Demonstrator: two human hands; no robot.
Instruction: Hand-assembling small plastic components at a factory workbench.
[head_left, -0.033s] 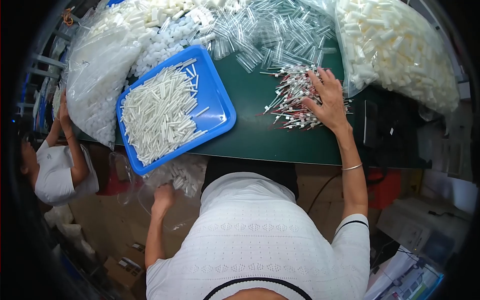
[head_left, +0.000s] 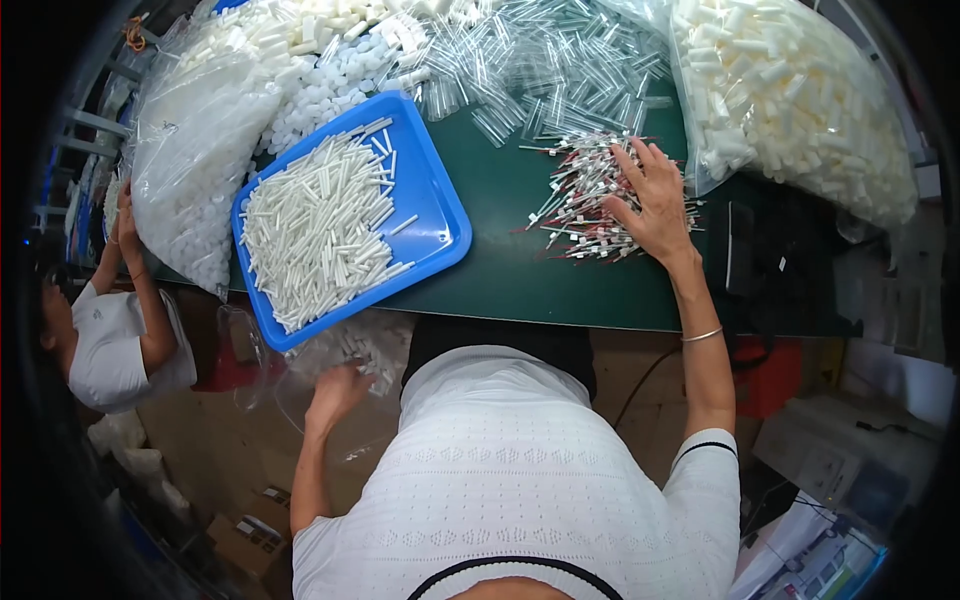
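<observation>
The right hand [head_left: 655, 205] lies flat, fingers spread, on a pile of red-tipped sticks [head_left: 585, 200] on the green worktop [head_left: 520, 270]; a careless sweep could scatter them. The left hand [head_left: 335, 395], below the edge, grips a plastic bag [head_left: 350, 345] that may spill.

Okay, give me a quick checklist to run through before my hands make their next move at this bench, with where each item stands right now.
1. Right hand on the pile of red-tipped tubes: ok, palm down with fingers spread over it.
2. Left hand on the clear bag of white pieces below the table edge: ok, it touches the bag; a firm grip cannot be told.
3. Blue tray fully on the green table: not ok, its near corner hangs over the edge.
4. Space left in the tray: ok, the right side is bare.
5. Red-tipped tubes away from the table edge: ok.
</observation>
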